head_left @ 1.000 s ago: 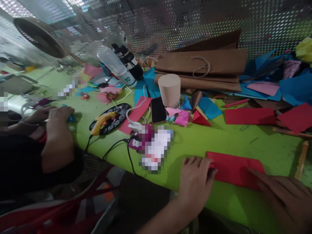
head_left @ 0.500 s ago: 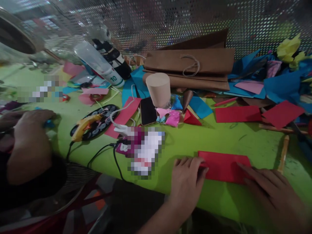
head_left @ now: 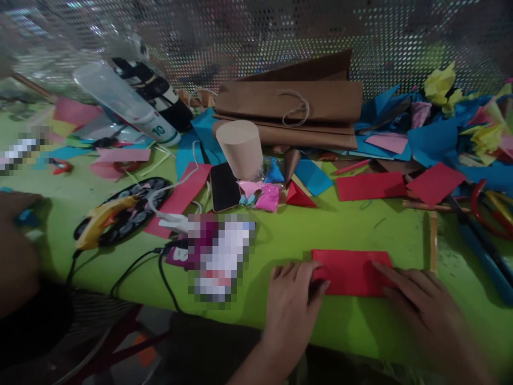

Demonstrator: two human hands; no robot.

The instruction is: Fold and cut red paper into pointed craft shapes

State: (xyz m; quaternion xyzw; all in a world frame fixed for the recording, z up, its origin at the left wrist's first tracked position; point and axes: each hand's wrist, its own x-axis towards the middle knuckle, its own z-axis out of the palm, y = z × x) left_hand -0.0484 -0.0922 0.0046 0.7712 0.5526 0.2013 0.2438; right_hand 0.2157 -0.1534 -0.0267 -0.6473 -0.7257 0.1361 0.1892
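Since one second ago the view has swung to the right, and a red-and-yellow scissors handle, far right of the beige cylinder, has come in sight. Folded red paper lies nearer and to the right of this cylinder. The left hand grips its left end between thumb and fingers. The right hand lays its index finger on the other end; because its thumb is blurred, I cannot tell if it pinches.

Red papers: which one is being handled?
The front rectangle: the left grip and right grip touch its ends. The other red papers lie farther back, untouched.
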